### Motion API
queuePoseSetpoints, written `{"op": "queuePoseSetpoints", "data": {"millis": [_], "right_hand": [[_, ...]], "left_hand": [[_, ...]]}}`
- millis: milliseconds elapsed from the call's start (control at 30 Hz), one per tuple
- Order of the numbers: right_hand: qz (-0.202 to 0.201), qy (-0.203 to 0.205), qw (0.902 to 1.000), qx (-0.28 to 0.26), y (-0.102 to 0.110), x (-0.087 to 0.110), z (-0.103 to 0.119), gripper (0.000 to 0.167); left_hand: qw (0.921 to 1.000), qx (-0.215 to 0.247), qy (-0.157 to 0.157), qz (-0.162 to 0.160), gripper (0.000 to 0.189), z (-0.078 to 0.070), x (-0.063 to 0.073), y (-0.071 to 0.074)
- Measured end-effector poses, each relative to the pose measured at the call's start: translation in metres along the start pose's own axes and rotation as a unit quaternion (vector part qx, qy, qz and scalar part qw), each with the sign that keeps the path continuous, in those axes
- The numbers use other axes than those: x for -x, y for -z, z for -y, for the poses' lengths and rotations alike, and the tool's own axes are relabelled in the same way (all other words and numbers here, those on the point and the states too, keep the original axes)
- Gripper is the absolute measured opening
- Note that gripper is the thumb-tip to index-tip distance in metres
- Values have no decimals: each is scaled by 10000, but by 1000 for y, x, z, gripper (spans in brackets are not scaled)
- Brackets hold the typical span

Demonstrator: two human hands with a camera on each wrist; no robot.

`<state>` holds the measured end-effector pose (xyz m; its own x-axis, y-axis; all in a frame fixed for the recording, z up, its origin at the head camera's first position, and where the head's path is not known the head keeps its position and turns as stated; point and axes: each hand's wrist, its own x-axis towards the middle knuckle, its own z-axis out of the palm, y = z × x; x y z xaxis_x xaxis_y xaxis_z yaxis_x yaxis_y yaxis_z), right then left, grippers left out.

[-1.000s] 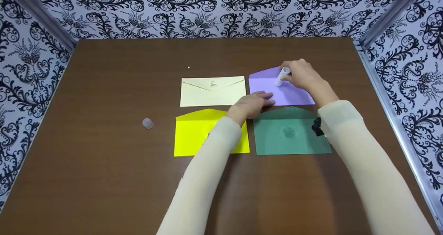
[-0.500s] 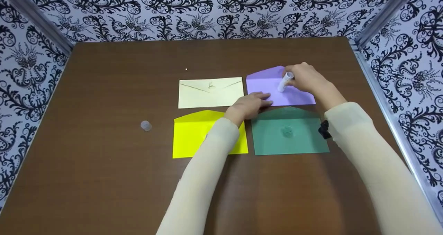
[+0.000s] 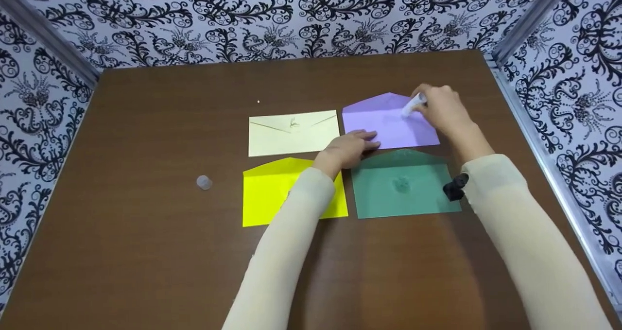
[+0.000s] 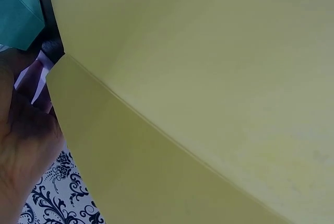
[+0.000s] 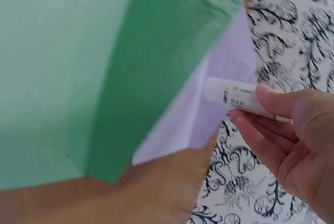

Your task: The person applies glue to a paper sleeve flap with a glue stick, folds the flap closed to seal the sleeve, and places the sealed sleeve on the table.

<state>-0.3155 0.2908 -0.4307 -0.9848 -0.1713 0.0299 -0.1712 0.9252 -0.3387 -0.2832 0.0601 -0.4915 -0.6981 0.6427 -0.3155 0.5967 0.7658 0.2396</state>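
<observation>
My right hand (image 3: 444,107) pinches a white glue stick (image 5: 235,94) between thumb and fingers, tilted over the purple envelope (image 3: 384,126). The stick's lower end is right at the envelope's surface, just below the raised flap. My left hand (image 3: 346,149) rests with extended fingers on the purple envelope's lower left corner. Below it lies a green envelope (image 3: 379,194), flap up, with a shiny smear (image 3: 402,184) in its middle. A yellow envelope (image 3: 265,199), flap also up, lies partly under my left sleeve. The cream envelope (image 3: 291,138) has its flap folded down.
A translucent cap (image 3: 204,182) lies on the brown table (image 3: 136,233) to the left. A tiny white speck (image 3: 258,101) sits behind the cream envelope. Patterned walls (image 3: 272,24) stand along the back and both sides.
My right hand has shifted the glue stick rightward across the purple envelope, and the stick leans more. My left hand stays on the envelope's corner. The head view has tilted slightly.
</observation>
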Motion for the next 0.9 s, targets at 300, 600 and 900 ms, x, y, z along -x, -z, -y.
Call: {"op": "queuePoseSetpoints", "data": {"millis": [300,600,900], "right_hand": [[-480,-159,9963,-699,18,13,-4,25],[-720,-155,9945,-743,25,24,-6,26],[-904,-193,9916,-907,29,28,-11,31]], "left_hand": [[9990,-270,8,-370,45,-6,-4,4],[9874,-772,158,-1369,35,-10,-18,4],[9761,-720,1179,-1675,63,-15,-34,6]]}}
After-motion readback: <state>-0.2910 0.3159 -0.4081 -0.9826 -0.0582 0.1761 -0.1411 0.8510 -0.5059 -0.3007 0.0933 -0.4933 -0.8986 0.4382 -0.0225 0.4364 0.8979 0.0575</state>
